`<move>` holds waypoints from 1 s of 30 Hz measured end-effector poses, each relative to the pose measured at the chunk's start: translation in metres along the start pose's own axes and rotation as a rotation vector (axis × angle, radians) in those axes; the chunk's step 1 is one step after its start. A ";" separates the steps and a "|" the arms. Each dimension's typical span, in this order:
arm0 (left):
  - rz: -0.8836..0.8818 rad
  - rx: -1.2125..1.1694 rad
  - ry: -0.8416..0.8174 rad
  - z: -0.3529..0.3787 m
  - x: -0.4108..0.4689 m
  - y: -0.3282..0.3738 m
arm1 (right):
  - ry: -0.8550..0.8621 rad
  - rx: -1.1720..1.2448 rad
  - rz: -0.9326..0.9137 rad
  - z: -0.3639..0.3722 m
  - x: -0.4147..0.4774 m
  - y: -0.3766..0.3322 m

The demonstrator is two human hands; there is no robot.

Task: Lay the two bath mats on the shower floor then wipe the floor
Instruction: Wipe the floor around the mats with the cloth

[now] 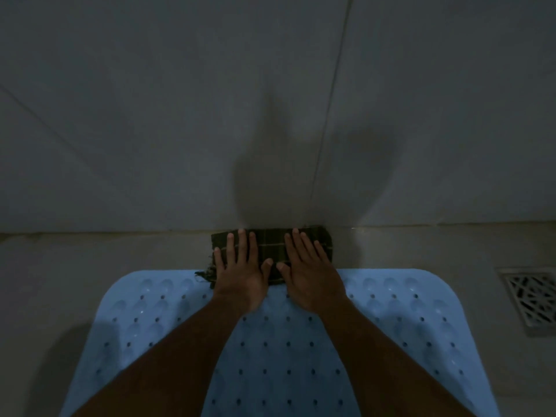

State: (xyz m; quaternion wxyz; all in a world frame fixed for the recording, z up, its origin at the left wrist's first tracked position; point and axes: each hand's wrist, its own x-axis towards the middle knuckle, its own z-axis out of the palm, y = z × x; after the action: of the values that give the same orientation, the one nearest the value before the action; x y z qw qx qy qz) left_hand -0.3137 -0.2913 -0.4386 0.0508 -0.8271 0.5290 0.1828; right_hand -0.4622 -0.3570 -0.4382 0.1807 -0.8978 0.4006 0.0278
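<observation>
Folded dark cloth (pixel 272 254), long axis parallel to the wall, is pressed flat by left hand (pixel 240 270) and right hand (pixel 310 272). Fingers are splayed, nothing clasped. Blue bath mat (pixel 270 350) is overlapped by the cloth's near edge.

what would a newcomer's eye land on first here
First the pale blue bath mat, dotted with holes, filling the lower middle of the view on the floor. Next, the left hand and right hand pressed flat, side by side, on a dark folded cloth against the wall. A metal drain grate sits at right.

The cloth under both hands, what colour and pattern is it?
Dark green cloth with thin pale stripes crossing like plaid, in the head view.
</observation>
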 end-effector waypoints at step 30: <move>-0.070 -0.025 -0.245 -0.018 0.005 0.008 | -0.072 -0.085 0.046 -0.004 0.004 -0.004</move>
State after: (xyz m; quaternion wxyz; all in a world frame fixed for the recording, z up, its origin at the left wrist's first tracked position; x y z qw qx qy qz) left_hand -0.3149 -0.3042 -0.4225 0.1110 -0.8171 0.4874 0.2871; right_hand -0.4570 -0.3591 -0.4338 0.1563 -0.8936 0.4128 0.0813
